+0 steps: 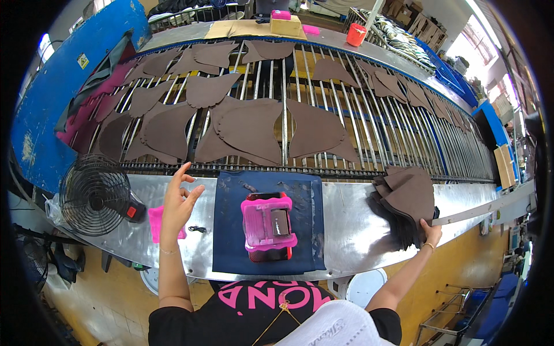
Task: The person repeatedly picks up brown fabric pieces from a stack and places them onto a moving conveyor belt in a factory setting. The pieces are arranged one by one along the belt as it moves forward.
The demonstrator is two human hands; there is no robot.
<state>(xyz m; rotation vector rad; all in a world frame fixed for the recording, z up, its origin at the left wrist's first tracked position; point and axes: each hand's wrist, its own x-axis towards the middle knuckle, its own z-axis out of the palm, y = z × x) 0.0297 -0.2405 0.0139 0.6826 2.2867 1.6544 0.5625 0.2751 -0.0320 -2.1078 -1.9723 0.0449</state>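
My left hand (182,199) is raised over the metal table at the conveyor's near edge, its fingers apart and nothing in it. At the right, my right hand (430,232) grips the near right edge of a fanned stack of brown cut sheet pieces (407,193); some fingers are hidden beneath it. Between my hands lies a dark blue mat (231,230). On the mat sits a pink and red tray-like holder (258,225) with a small dark block (280,222) in it. More brown curved pieces (248,127) lie on the roller conveyor, several overlapping.
A black wire-guard fan (95,193) stands at the left, near a pink cloth (156,222) and a short black cable (198,229). A blue machine housing (43,98) rises over the conveyor's left end. A red bucket (356,34) stands on the far side. The metal rollers (284,86) have gaps between them.
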